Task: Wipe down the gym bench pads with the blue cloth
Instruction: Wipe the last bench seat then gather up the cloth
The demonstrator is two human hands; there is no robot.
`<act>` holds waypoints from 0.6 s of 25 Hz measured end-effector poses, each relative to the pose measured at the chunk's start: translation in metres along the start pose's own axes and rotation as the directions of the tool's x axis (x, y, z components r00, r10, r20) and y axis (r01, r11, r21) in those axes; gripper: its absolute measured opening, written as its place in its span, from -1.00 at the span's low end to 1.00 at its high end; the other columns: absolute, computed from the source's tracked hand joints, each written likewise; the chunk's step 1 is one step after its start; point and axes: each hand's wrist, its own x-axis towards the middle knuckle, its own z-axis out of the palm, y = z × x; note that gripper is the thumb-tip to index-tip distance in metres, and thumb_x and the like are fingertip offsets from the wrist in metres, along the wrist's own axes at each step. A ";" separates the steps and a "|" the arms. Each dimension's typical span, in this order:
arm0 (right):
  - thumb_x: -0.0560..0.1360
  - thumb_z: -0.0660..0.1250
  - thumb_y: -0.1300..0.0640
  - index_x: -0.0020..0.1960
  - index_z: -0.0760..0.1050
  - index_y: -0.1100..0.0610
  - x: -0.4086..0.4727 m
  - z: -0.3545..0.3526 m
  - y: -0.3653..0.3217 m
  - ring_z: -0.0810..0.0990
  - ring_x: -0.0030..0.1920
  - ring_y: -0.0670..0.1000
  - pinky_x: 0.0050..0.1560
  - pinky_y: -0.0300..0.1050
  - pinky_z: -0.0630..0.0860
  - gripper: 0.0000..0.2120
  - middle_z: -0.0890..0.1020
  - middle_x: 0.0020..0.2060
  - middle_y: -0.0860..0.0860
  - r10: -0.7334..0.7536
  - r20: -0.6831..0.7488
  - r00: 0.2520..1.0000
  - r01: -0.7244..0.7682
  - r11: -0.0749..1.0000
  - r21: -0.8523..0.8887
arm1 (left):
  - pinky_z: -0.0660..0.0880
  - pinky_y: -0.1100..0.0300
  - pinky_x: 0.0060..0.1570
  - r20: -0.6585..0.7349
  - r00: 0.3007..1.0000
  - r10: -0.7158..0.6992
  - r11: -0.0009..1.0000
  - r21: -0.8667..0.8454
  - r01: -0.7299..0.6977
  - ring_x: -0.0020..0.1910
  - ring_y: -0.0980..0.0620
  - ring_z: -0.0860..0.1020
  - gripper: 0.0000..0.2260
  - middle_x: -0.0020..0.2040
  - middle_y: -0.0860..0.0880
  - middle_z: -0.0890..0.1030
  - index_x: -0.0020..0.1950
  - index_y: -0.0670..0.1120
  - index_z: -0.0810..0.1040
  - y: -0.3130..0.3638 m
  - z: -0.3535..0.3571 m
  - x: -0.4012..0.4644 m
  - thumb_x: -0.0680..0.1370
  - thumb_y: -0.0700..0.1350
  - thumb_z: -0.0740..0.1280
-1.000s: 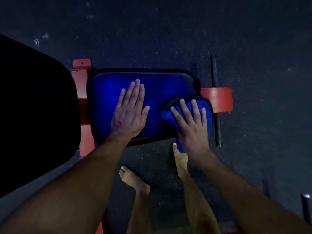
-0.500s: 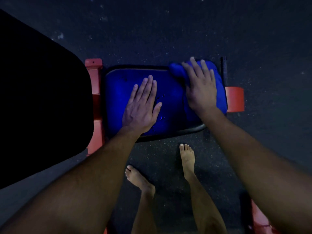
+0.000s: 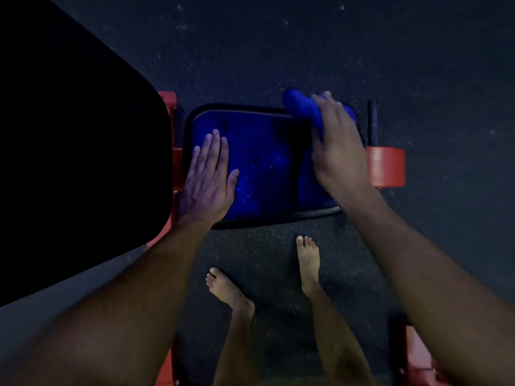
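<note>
So I'm swinging the blue cloth [image 3: 302, 108] up to the far right corner of the seat pad [image 3: 264, 162] right now. A second ago my right hand [image 3: 338, 151] was pressing it flat near the lower right edge of the pad; half a second ago it was already sliding toward the top right, and now the cloth is bunching up under my fingers and poking out past the pad's upper edge, upper middle of the frame. My right hand is curling over it and gripping it rather than lying flat on it.

My left hand [image 3: 207, 179] is resting flat, fingers straight and together, holding nothing. It's been drifting from the middle of the pad over to the left edge, right next to the red frame [image 3: 386, 167], so I'm guessing I'm just bracing myself.

The middle of the pad is showing shiny wet-looking streaks, so I reckon the right strip is pretty much getting covered. The big black back pad [image 3: 69, 149] filling the left of the frame is too dark to judge, so probably that's still waiting.
</note>
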 end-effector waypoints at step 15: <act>0.60 0.19 -0.05 0.60 0.11 -0.06 -0.085 0.085 -0.014 -0.02 0.60 0.16 0.48 0.41 -0.07 -0.40 0.07 0.61 0.03 -0.149 0.252 0.956 0.246 0.876 -0.415 | -0.08 -0.04 0.63 -0.048 0.999 0.018 0.999 -0.036 -0.019 0.65 -0.12 0.06 -0.45 0.66 -0.20 0.12 0.65 -0.24 0.13 -0.006 0.006 -0.002 0.71 0.00 0.04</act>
